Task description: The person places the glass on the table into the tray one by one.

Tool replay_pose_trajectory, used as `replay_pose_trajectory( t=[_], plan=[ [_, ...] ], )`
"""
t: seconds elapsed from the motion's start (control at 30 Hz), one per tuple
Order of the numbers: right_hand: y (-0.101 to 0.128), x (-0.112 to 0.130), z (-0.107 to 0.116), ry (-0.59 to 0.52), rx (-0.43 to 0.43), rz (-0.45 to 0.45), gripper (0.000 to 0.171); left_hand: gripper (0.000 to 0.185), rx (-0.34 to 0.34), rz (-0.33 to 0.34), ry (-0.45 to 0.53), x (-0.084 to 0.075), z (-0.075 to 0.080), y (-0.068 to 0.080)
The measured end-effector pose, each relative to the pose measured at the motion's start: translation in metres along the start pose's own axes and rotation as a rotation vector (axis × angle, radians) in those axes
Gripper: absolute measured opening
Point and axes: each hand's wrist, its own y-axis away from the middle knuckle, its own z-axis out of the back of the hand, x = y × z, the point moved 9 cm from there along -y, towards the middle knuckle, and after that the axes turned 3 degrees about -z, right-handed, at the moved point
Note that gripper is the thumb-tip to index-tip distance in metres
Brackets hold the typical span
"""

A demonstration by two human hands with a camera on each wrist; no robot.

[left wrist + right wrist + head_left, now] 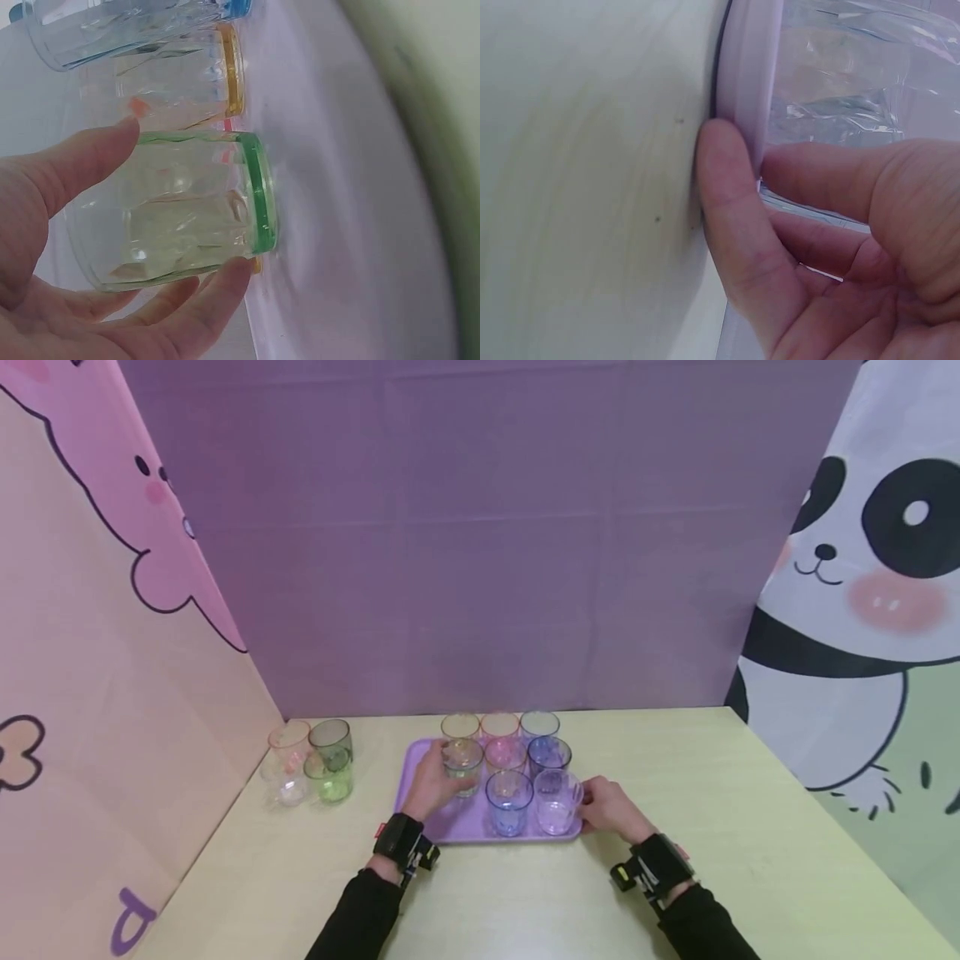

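My left hand point(435, 785) grips a clear glass point(187, 206) with a green-tinted base, thumb on one side and fingers curled along the other. That glass stands at the left of the purple tray point(465, 827), its base close over the tray surface. At the tray's right front corner, my right hand point(615, 810) pinches the rim point(754, 75) between fingers and thumb. Just inside that corner, right by the hand, sits a clear glass point(557, 806). Left of it is a blue-tinted glass point(510, 806). Pink point(505, 756) and dark blue point(549, 756) glasses fill the middle row.
Along the tray's back stand an amber-rimmed glass point(460, 725), a pink-rimmed glass point(500, 724) and a pale blue glass point(540, 724). Several glasses, among them a green one point(330, 781) and a grey one point(331, 739), group at the table's left. A purple cloth wall point(495, 568) closes the back.
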Motion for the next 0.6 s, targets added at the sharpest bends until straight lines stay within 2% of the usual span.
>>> replay_pose_trajectory(
  t=[0.37,0.6],
  plan=[
    [0.000,-0.001,0.000,-0.005,-0.004,0.008,0.025,0.095,0.043,-0.056,-0.029,-0.005,0.005,0.001],
    [-0.001,-0.004,-0.001,-0.029,0.008,0.001,0.025,0.090,0.061,-0.095,-0.113,-0.008,0.023,0.001]
  ],
)
